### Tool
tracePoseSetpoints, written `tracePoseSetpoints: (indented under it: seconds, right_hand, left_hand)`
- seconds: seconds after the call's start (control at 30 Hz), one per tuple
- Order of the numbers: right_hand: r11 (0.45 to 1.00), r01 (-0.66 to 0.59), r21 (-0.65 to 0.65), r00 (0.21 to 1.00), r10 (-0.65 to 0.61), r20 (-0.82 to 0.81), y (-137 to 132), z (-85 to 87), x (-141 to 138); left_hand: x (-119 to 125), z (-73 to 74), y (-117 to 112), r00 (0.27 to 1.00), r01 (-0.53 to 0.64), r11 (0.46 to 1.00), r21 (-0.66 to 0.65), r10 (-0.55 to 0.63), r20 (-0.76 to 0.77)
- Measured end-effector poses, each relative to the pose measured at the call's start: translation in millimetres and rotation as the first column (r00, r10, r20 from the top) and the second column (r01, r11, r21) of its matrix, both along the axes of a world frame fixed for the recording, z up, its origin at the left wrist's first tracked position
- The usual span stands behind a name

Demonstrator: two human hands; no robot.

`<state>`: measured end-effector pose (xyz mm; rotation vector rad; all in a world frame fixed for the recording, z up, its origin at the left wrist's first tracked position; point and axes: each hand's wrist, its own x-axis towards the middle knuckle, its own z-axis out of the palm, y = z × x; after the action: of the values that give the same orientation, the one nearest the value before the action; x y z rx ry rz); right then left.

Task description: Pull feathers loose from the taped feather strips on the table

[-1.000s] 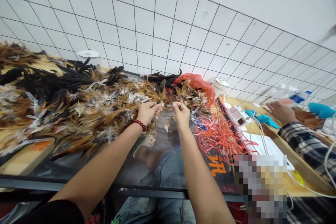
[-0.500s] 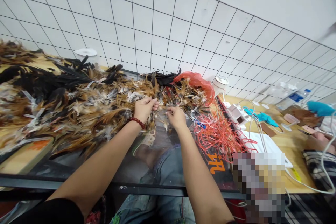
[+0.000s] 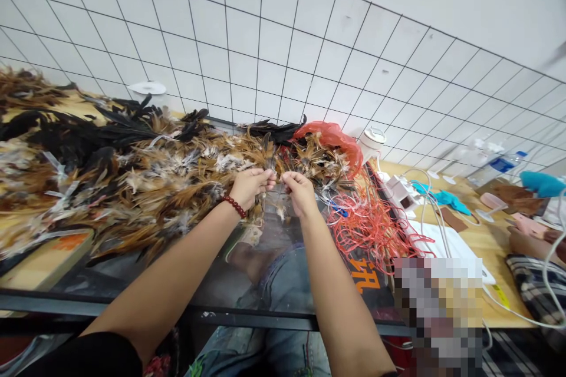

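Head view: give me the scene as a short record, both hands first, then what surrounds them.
Left hand: pinched, bead bracelet at wrist
Right hand: pinched, close beside the left
Between fingertips: too small to tell
Feathers: heaped left of and behind the hands
Red cords: tangled, right of the right hand
Red plastic bag: behind, against the feathers

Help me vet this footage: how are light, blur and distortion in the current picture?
Head view: bright, even light; the wire grid looks skewed; the feathers smear toward the left edge; a pixelated block hides part of the lower right; detail between the left hand and right hand is too fine to read.
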<state>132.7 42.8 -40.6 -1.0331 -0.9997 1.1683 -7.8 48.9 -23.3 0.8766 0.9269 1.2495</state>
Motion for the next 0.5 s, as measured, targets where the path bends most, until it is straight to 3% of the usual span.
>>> tracePoseSetpoints:
  seconds: [0.2, 0.5]
  right_hand:
    - [0.999, 0.013, -0.03, 0.993, -0.016, -0.114, -3.8, 5.4, -3.4]
    - [0.996, -0.059, -0.071, 0.981, 0.045, -0.186, -6.9, 6.0, -9.1]
  left_hand:
    - [1.5, 7.5, -7.0, 0.981, 0.172, 0.974, -0.147, -0.155, 0.116]
    - [2.7, 4.0, -7.0, 0.958, 0.271, 0.95, -0.156, -0.252, 0.133]
